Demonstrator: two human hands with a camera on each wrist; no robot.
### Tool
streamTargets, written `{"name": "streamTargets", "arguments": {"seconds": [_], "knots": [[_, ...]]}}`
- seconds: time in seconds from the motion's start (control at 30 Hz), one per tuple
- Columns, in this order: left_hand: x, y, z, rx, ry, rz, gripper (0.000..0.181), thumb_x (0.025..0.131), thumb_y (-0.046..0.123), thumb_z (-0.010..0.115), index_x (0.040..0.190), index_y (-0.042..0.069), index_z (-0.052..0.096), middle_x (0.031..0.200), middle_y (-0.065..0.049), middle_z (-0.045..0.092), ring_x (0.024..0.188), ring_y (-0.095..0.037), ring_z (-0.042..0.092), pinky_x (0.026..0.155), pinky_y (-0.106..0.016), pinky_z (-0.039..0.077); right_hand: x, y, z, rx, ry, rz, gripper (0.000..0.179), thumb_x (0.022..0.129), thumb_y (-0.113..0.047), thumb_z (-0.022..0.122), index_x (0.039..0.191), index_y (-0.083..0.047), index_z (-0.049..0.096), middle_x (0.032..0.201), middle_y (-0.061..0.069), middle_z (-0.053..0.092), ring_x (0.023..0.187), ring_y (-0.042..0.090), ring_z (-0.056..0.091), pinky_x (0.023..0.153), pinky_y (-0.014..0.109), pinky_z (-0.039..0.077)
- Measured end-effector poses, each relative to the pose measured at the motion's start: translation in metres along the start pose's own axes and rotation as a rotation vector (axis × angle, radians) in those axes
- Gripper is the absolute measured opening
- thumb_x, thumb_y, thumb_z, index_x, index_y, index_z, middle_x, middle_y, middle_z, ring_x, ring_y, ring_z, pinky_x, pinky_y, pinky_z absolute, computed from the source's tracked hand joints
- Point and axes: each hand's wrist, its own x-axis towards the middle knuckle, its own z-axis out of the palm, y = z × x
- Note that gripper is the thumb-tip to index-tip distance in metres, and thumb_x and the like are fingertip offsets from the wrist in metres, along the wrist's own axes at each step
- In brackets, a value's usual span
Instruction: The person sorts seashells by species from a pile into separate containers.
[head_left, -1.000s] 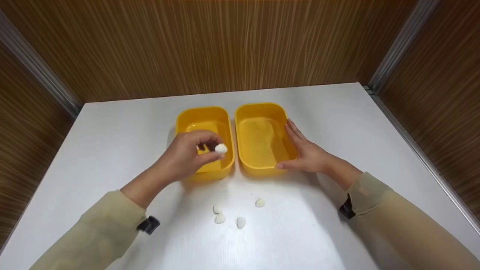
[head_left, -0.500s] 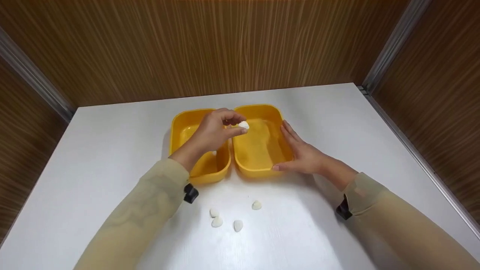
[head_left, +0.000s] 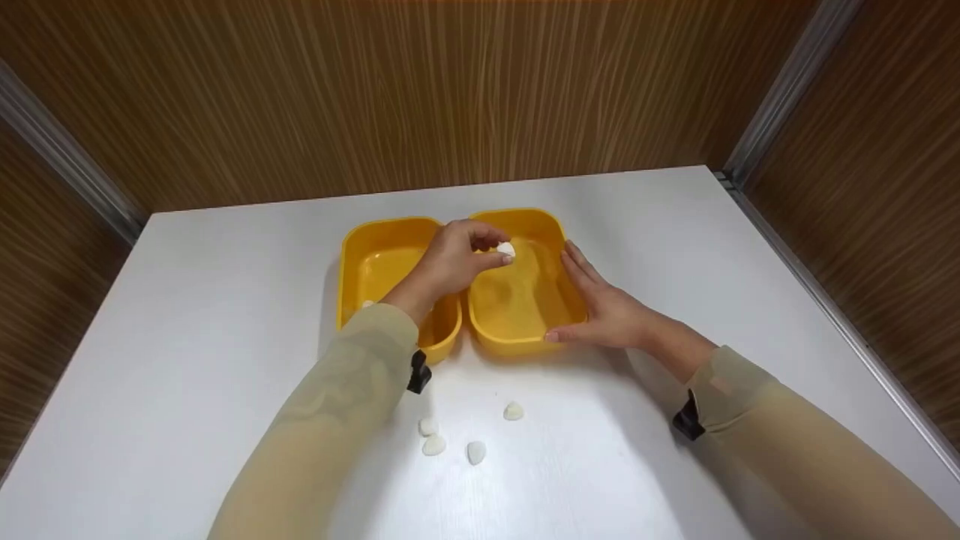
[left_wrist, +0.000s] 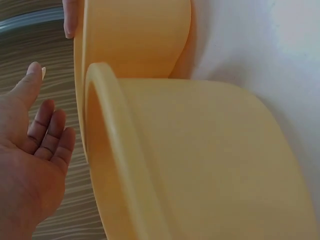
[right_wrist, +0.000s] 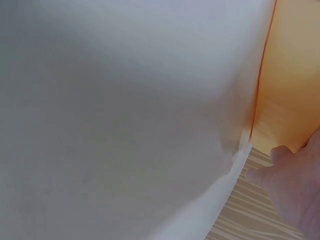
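Over the right yellow bin [head_left: 517, 343], my left hand [head_left: 452, 259] pinches a small white seashell [head_left: 506, 249] between thumb and fingertips. In the left wrist view a pale edge of that seashell [left_wrist: 44, 73] shows by the thumb. My right hand [head_left: 611, 313] rests against the right bin's near right corner, fingers extended along its outer side and thumb at the front rim. The left yellow bin [head_left: 379, 264] stands beside it, partly covered by my left hand and forearm. One white seashell [head_left: 367, 304] shows inside that bin.
On the white table [head_left: 240, 322] in front of the bins lie several pale seashells, among them a seashell [head_left: 476, 452] nearest me and another seashell [head_left: 513, 411] farther right. A wood-grain panel [head_left: 420, 90] rises behind the table, with more panels at both sides.
My left hand has carried the seashell rightward from over the left bin to over the right bin. The right hand stays at the right bin's side. The view has shifted slightly.
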Motion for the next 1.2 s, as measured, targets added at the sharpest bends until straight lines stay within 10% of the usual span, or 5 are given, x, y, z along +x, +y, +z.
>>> {"name": "streamTargets", "arguments": {"seconds": [0.63,0.93,1.2], "knots": [[-0.004,0.002,0.002,0.01,0.038,-0.016,0.035,0.098,0.021,0.079,0.132,0.014,0.074,0.129,0.0,0.069,0.123,-0.023,0.06,0.108,-0.03,0.049,0.004,0.001,0.0,-0.009,-0.006,-0.007,0.133,0.082,-0.067,0.082,0.172,-0.017,-0.003,0.177,-0.009,-0.017,0.162,0.035,0.011,0.126,0.058,0.023],[-0.036,0.03,-0.019,0.027,0.017,0.0,0.034,0.097,0.027,0.079,0.131,0.022,0.074,0.125,0.006,0.066,0.118,-0.014,0.059,0.108,-0.026,0.049,0.001,0.003,-0.007,-0.011,-0.009,0.001,0.132,0.083,-0.066,0.081,0.172,-0.017,-0.003,0.176,-0.012,-0.018,0.163,0.035,0.01,0.127,0.06,0.021],[-0.076,0.045,-0.035,0.052,-0.019,0.177,0.031,0.095,0.021,0.082,0.126,0.016,0.078,0.12,0.006,0.07,0.111,-0.018,0.063,0.102,-0.031,0.053,0.0,0.008,-0.012,-0.018,-0.006,0.017,0.131,0.084,-0.066,0.081,0.172,-0.017,-0.003,0.176,-0.011,-0.019,0.163,0.034,0.007,0.127,0.059,0.02]]}}
